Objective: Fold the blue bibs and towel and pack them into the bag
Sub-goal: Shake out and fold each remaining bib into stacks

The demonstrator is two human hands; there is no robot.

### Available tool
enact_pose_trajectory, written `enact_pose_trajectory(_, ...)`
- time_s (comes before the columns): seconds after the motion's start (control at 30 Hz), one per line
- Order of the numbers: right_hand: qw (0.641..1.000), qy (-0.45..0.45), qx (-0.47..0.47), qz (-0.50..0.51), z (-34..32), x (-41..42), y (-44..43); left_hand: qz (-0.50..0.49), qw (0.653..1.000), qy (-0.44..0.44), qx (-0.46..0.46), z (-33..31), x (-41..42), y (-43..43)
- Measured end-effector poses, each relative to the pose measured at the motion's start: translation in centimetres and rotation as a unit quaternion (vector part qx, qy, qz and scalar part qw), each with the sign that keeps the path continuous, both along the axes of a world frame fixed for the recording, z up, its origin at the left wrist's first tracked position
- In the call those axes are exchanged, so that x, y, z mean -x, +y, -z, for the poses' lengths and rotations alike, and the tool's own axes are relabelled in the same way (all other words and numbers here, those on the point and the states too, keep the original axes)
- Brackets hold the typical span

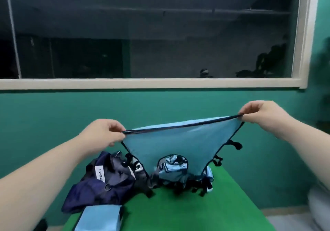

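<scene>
A light blue bib (180, 145) with dark trim hangs stretched in the air above the green table (187, 211). My left hand (105, 132) pinches its left top corner and my right hand (259, 113) pinches its right top corner. The bib's dark ties dangle at both sides. Beneath it lies a crumpled heap of blue bibs (175, 173) with dark straps. A dark navy bag (100, 182) with a white label lies slumped at the table's left. A folded light blue cloth (101, 218) sits at the near left edge.
The small table stands against a teal wall (53, 114) under a large dark window (151, 34). A white rounded object (319, 207) sits on the floor at the right. The table's near right part is bare green.
</scene>
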State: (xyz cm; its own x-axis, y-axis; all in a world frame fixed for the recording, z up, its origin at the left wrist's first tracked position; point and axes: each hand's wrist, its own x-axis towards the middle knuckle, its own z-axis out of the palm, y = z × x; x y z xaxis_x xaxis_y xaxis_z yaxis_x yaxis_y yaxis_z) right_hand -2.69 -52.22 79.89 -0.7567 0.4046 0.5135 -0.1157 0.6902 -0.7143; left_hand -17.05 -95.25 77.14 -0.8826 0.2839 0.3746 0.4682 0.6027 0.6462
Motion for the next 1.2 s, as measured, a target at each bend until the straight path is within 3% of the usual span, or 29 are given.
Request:
enact_pose_trajectory(0.23,0.980,-0.195,-0.025,-0.034,11.9,-7.0,-0.1,0.038,0.990,-0.084,0.102,13.0,-6.6,-1.6)
enact_pose_trajectory(0.5,0.935,-0.340,-0.019,-0.102,20.0,-10.9,-0.5,0.074,0.971,-0.148,0.175,19.5,-11.4,-4.0)
enact_pose_trajectory(0.73,0.917,-0.347,0.127,-0.152,22.6,-12.0,-0.2,0.113,0.962,-0.183,0.170,20.1,-12.7,-4.9)
enact_pose_trajectory(1.03,0.939,-0.300,0.147,-0.086,25.8,-9.5,-0.6,0.055,0.980,-0.144,0.128,22.7,-10.1,-2.5)
enact_pose_trajectory(1.2,0.954,-0.261,0.148,0.008,28.2,-5.5,1.0,0.035,0.986,-0.113,0.119,24.1,-5.7,0.2)
